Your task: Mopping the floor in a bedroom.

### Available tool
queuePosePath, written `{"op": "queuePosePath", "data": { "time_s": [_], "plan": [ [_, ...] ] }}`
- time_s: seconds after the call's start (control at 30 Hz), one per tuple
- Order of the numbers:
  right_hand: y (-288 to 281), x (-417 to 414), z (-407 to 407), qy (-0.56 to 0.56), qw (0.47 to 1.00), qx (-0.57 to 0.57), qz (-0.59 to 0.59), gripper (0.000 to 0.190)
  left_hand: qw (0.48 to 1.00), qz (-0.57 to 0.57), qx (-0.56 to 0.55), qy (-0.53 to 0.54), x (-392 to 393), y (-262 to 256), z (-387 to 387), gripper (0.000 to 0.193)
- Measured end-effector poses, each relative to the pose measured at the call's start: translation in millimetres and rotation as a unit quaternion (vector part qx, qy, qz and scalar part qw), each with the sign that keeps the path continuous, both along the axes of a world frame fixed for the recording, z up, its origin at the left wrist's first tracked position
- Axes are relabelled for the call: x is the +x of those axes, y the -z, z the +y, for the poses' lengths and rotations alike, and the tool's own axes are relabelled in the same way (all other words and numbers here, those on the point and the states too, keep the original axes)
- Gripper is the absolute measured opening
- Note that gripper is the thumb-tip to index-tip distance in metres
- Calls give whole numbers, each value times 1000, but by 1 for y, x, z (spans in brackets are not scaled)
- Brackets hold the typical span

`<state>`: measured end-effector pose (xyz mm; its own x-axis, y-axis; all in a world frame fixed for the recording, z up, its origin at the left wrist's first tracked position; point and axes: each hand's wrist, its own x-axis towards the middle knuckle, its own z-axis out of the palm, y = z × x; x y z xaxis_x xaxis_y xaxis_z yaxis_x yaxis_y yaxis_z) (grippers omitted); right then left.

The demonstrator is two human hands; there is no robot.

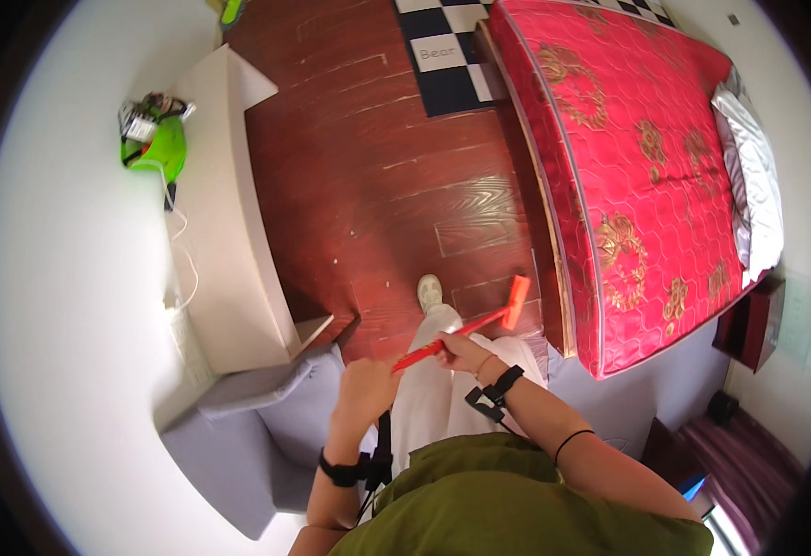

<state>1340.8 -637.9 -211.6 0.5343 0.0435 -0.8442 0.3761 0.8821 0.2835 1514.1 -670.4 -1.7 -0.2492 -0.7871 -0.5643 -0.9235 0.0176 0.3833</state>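
A red long-handled broom (475,325) slants across in front of my legs, its orange-red head (515,303) close to the wooden bed base. My left hand (367,389) is closed around the upper end of the handle. Farther down the same handle, my right hand (461,351) grips it too. The broom head is over the dark red wooden floor (405,174), to the right of my shoe (430,290); whether it touches the boards I cannot tell. Small white bits (336,261) lie on the floor ahead and to the left.
On the right stands a bed with a red patterned mattress (628,174) and a silvery pillow (753,187). A white table (228,229) holding a bright green object (169,149) runs along the left wall. Beside me is a grey armchair (239,445). A checkered mat (440,55) lies farther ahead.
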Motion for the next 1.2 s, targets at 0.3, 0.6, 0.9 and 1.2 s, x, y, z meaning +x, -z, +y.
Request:
{"op": "queuePosePath", "data": {
  "time_s": [0.3, 0.6, 0.9, 1.2],
  "plan": [
    [-38, 33, -56, 174, 976, -108, 72, 21, 992, 69, 106, -18, -1, -45, -98, 29],
    [50, -53, 117, 327, 939, 74, 75, 18, 957, 114, 44, 262, -87, 84, -2, 22],
    [2, -17, 90, 330, 937, -56, 99, 17, 950, 40, 12, 308, -76, -5, -15, 25],
    [-53, 34, 79, 377, 908, -163, 82, 15, 968, 20, 130, 215, -58, -83, 6, 29]
  ]
}}
